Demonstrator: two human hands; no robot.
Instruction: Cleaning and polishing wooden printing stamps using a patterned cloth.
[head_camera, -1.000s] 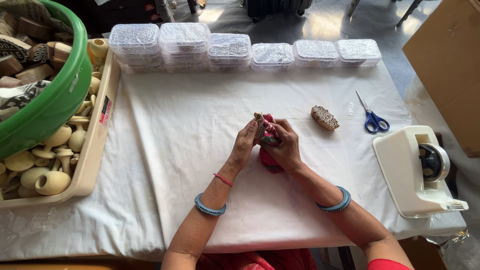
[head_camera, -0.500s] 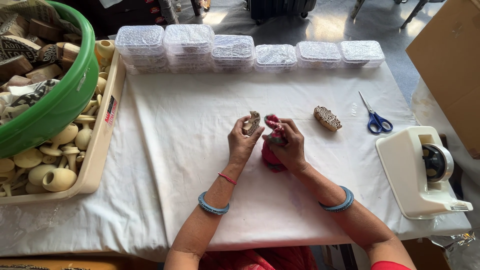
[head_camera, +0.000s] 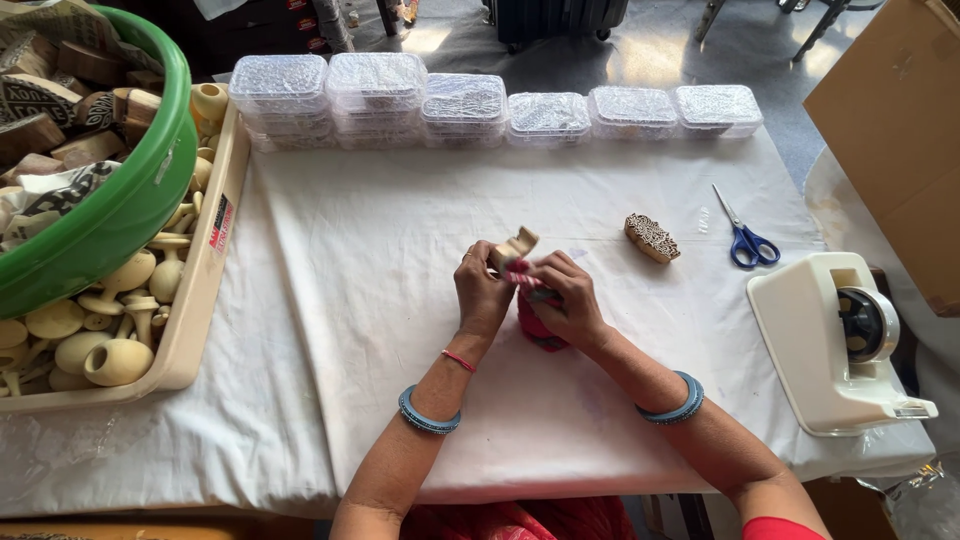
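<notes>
White cloth (head_camera: 330, 330) covers the table, and everything below is placed from the small wooden block (head_camera: 513, 247) held over its middle. Nearest, the left hand (head_camera: 482, 295) is curled around the block's left side, fingers closed on it. The right hand (head_camera: 562, 298) is just right of the block, fingertips pinched on a bit of red cloth (head_camera: 535, 322) that hangs under it; whether it also touches the block I cannot tell.

I judge the block light, rigid and unlikely to break, though its carved face could chip; its plain sides are the best place to grip it. The cloth looks soft and limp, so it needs a pinch rather than a wrap.

Right of the block sit a tape dispenser (head_camera: 830, 345), a carved stamp (head_camera: 651, 237) and blue scissors (head_camera: 745, 238). Left of it, a beige tray (head_camera: 200, 290) holds wooden knobs (head_camera: 115, 360), with a green tub (head_camera: 120, 210) of printing blocks over it. Beyond the block, clear lidded boxes (head_camera: 465, 108) line the far edge.
</notes>
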